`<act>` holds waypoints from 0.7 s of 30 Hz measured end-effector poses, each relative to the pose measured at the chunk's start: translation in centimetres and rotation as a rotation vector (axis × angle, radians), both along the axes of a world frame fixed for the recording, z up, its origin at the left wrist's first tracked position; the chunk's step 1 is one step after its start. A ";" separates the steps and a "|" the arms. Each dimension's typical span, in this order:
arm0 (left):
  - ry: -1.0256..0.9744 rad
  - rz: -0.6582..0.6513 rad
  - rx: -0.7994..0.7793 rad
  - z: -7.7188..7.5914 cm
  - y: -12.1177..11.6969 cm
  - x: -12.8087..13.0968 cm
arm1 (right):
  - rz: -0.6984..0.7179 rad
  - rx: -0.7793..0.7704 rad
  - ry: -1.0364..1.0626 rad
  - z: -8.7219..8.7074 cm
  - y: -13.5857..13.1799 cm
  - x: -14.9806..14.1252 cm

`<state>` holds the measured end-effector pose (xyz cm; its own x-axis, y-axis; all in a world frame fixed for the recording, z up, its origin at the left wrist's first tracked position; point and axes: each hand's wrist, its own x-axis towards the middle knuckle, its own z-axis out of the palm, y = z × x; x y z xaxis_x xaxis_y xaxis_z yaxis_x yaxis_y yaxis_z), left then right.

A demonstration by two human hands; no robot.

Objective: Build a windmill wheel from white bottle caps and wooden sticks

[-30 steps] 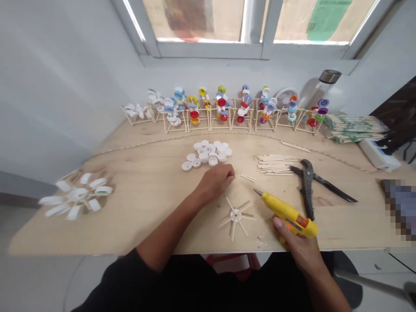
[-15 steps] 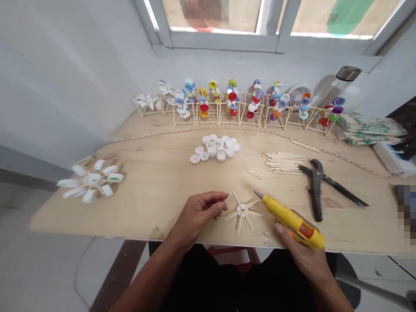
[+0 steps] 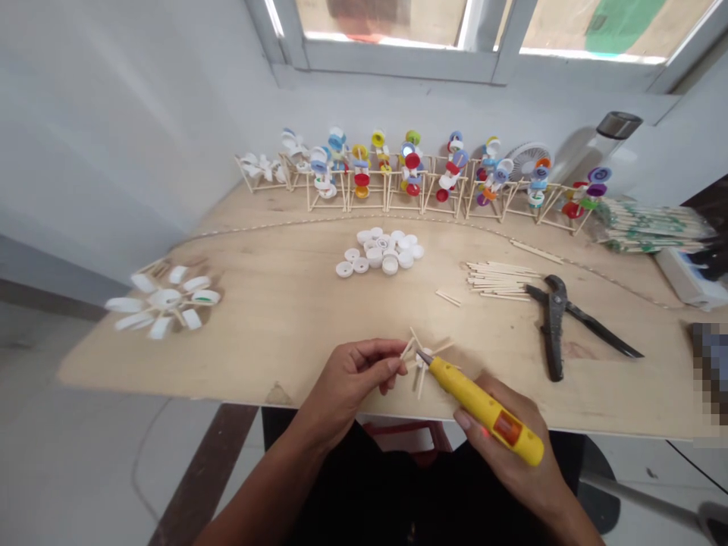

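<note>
Left hand (image 3: 346, 387) closed, fingertips pinching a stick star (image 3: 421, 375) w/ small white hub; star seems lifted just off the desk (image 3: 273, 349), near its front edge. Right hand (image 3: 506, 447) closed around a yellow glue gun (image 3: 478, 406), nozzle right at the hub, which is part hidden. Star shows 0 caps on its spokes so far. White-capped wheel (image 3: 164, 299) lies at desk's left; row of stick stands (image 3: 409, 193) w/ colored cap wheels lines the back. Left on desk: white bottle caps (image 3: 378, 254) in a pile mid-desk, loose sticks (image 3: 497, 280) beside black pliers (image 3: 554, 326).
</note>
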<state>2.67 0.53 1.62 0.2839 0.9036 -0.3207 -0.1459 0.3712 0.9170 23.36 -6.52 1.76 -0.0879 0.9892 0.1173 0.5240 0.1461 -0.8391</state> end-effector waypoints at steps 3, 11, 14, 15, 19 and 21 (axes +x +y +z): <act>-0.007 -0.017 -0.008 -0.2 -0.1 0.0 | 0.029 0.077 -0.061 -0.2 0.0 -0.2; 0.002 -0.014 -0.044 -0.1 -0.1 0.3 | 0.039 0.258 -0.178 -0.2 0.4 -0.5; 0.013 -0.006 -0.045 -0.2 -0.1 0.3 | 0.027 0.287 -0.219 -0.3 0.5 -0.5; 0.020 -0.007 -0.044 -0.2 -0.1 0.3 | 0.029 0.289 -0.229 -0.4 0.5 -0.5; 0.034 -0.006 -0.040 -0.3 -0.1 0.3 | 0.032 0.306 -0.254 -0.7 0.4 -0.4; 0.032 -0.004 -0.040 -0.2 -0.1 0.3 | 0.008 0.309 -0.270 -0.7 0.4 -0.3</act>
<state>2.94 0.48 1.39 0.2765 0.8886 -0.3660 -0.1146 0.4086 0.9055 23.06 -6.11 1.05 -0.1638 0.9100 0.3809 0.7172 0.3750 -0.5874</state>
